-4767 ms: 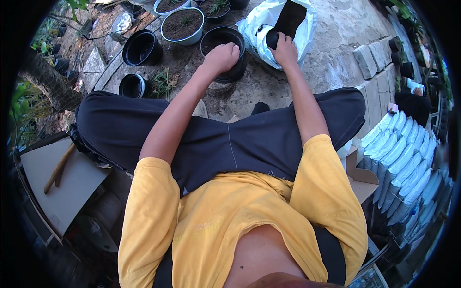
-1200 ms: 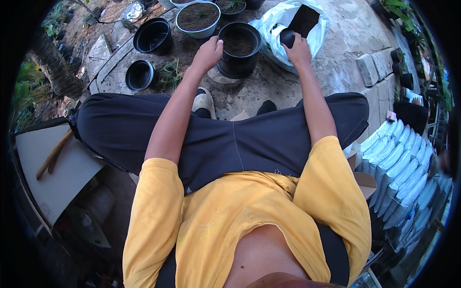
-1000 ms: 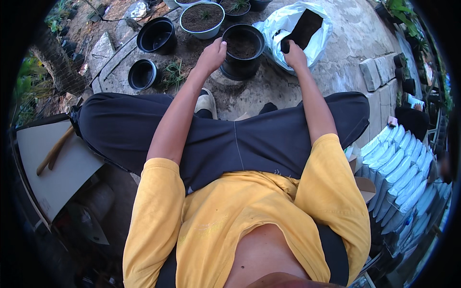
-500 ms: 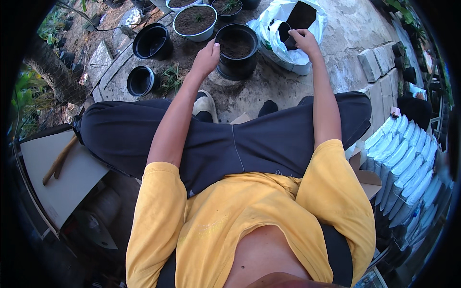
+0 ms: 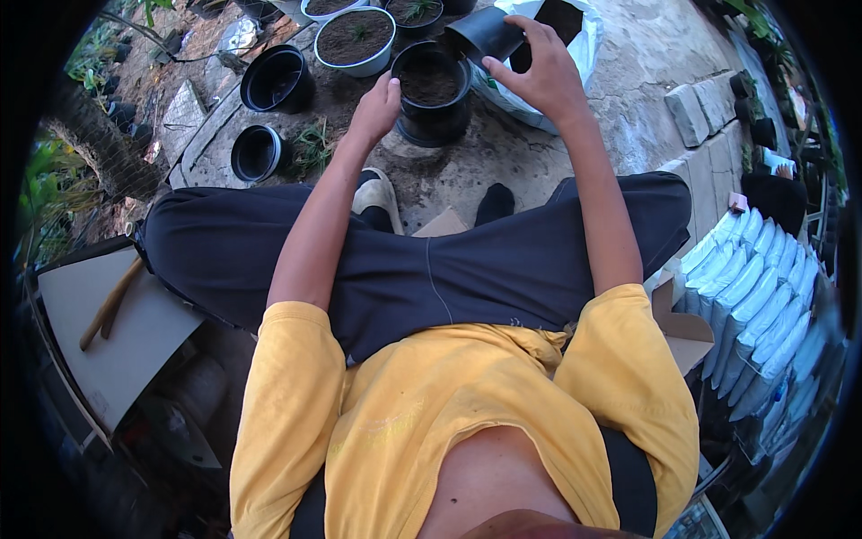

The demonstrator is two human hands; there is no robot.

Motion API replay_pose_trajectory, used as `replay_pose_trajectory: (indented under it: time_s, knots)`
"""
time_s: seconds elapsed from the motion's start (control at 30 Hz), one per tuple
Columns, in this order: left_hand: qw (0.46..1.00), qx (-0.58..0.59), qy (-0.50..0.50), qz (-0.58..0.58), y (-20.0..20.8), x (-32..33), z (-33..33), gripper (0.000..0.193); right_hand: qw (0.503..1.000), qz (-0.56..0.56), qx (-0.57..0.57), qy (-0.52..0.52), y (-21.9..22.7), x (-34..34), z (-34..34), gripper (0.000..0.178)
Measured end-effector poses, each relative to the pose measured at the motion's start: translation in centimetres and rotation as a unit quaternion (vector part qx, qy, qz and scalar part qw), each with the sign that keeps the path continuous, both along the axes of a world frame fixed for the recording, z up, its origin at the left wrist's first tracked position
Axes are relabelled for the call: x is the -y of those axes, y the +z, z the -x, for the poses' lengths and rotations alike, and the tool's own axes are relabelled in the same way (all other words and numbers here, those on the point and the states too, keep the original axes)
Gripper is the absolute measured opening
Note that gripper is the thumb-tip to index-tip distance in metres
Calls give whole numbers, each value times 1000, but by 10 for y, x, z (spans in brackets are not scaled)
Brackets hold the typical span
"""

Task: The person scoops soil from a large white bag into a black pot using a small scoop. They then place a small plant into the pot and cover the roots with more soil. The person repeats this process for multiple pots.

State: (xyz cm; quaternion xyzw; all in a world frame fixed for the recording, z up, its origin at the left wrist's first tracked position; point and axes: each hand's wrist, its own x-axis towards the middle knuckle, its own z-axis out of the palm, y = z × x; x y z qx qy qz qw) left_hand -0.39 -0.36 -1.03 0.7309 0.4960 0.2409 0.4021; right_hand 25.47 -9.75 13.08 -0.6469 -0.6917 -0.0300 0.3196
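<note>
My left hand (image 5: 377, 112) grips the left rim of a black plastic pot (image 5: 435, 124), its thumb on top of the rim. Dark soil (image 5: 429, 83) shows inside that pot, which stands upright on the ground beyond my feet. My right hand (image 5: 546, 74) holds a smaller black pot (image 5: 483, 36) by its rim, thumb and fingers apart around it. This small pot lies tipped on its side above the right edge of the soil-filled one; its contents are hidden from here. Just behind my right hand stands an open white plastic bag (image 5: 587, 47) with dark soil in it.
Two empty black pots, a larger one (image 5: 277, 79) and a smaller one (image 5: 259, 153), stand to the left. A pale pot of soil (image 5: 356, 39) with a seedling is behind. Concrete blocks (image 5: 688, 117) and stacked filled plastic bags (image 5: 750, 296) are at right.
My right hand has lifted the small black pot out of the white bag and brought it left, tipping it over the soil-filled pot. My left hand stays on that pot's rim.
</note>
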Motion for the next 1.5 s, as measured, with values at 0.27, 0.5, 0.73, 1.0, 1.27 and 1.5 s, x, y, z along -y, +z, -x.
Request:
replay_pose_trajectory:
  time_s: [0.27,0.5,0.73,1.0,1.27,1.5]
  knots:
    - [1000,-4,-5,2,2,1,0,47,955,-2,171,-243,-61,-11,-66,74]
    - [999,-15,0,35,8,1,-2,49,948,243,72,-193,-138,-14,-67,67]
    - [999,-11,-3,36,-2,-1,3,47,929,342,21,-143,-160,-36,-68,60]
    - [1000,-17,-6,15,-3,-2,0,48,919,268,-248,-147,-153,-43,-104,67]
    - [999,-1,-4,51,-4,-2,-2,47,933,200,-189,-233,-67,-20,-121,69]
    - [1000,7,-4,30,-7,-2,0,47,954,120,-213,-175,-11,-13,-76,59]
